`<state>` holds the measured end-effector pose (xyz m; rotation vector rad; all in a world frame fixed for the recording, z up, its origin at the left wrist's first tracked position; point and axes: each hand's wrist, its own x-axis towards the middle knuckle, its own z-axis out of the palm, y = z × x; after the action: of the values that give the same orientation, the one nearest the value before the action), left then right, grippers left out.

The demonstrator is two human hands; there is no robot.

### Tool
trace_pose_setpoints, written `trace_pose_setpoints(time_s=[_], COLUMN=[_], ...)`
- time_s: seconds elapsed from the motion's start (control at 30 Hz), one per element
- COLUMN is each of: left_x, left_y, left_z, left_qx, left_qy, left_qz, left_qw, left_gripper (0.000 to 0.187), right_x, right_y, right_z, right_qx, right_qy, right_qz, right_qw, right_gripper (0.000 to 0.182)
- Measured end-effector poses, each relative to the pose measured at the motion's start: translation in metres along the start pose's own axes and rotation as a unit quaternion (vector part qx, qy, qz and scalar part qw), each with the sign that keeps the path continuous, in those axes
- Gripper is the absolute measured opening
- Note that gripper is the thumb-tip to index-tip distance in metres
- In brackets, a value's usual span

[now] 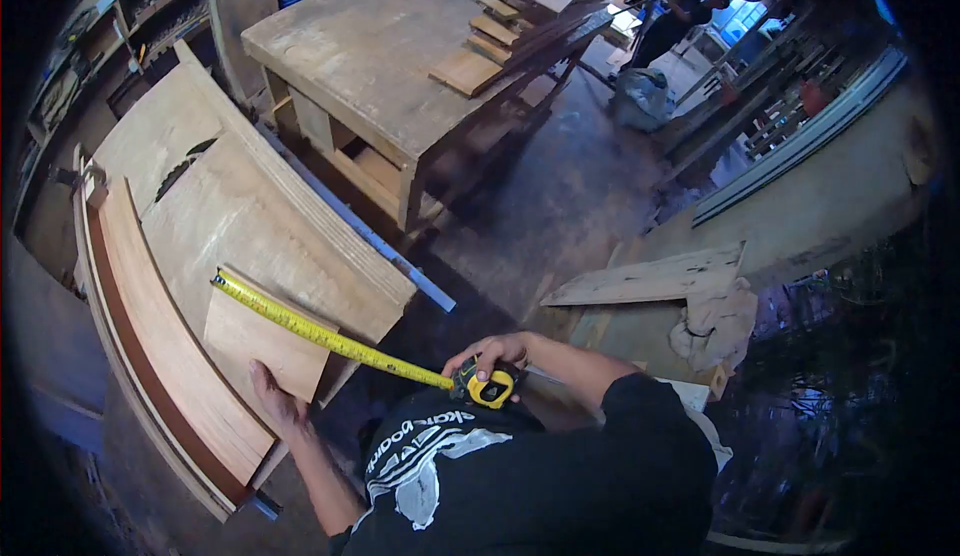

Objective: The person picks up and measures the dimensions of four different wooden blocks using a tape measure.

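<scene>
Yellow tape (335,340) runs across a small board (265,334), its end hooked at or very near the far left corner. Right hand (492,354) is curled around the case (491,388) just in front of the shirt, elbow bent, forearm coming in from the side. Left hand (276,394) is up against the board's near edge, forearm angled forward; can't tell if it's pinching or just pressing. Board's lying on the near end of the counter (240,206), tight on the left where a long plank (175,301) sits close by. Way more room rightward: past the counter's edge it's open floor (560,191).
</scene>
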<state>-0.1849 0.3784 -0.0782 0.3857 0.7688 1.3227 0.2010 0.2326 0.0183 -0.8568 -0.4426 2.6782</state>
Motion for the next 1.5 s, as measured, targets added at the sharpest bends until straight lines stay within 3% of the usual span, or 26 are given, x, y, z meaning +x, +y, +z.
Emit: trace_pose_setpoints(time_s=[0.1, 0.17, 0.23, 0.3, 0.37, 0.77, 0.83, 1.5], left_x=[-0.001, 0.005, -0.008, 0.003, -0.003, -0.007, -0.008, -0.006], left_y=[0.000, -0.014, 0.000, -0.012, -0.003, 0.003, 0.005, 0.000], left_z=[-0.009, -0.030, -0.002, -0.010, 0.012, 0.024, 0.028, 0.023], left_qx=[0.009, 0.191, 0.064, 0.008, -0.027, -0.012, -0.004, -0.008], left_qy=[0.015, 0.139, 0.087, 0.098, 0.046, 0.055, 0.068, 0.051], left_qz=[-0.025, 0.070, -0.005, 0.008, 0.030, 0.044, 0.042, 0.051], left_qw=[1.000, 0.969, 0.994, 0.995, 0.998, 0.997, 0.997, 0.997], left_gripper=[0.050, 0.047, 0.046, 0.048, 0.049, 0.047, 0.046, 0.046], right_x=[-0.002, -0.002, 0.003, -0.001, 0.004, 0.002, 0.004, 0.004], right_y=[-0.001, 0.002, 0.005, -0.002, 0.002, -0.012, -0.010, -0.009], right_z=[-0.005, -0.010, -0.022, -0.010, -0.017, -0.007, -0.005, -0.009], right_qx=[-0.011, 0.014, 0.013, -0.019, -0.046, -0.021, -0.045, 0.000], right_qy=[0.003, 0.007, -0.030, 0.033, 0.034, 0.014, 0.028, 0.013], right_qz=[0.005, 0.024, 0.031, 0.013, -0.002, 0.043, 0.012, 0.017], right_qw=[1.000, 1.000, 0.999, 0.999, 0.998, 0.999, 0.999, 1.000], right_gripper=[0.084, 0.085, 0.086, 0.087, 0.083, 0.082, 0.082, 0.081])
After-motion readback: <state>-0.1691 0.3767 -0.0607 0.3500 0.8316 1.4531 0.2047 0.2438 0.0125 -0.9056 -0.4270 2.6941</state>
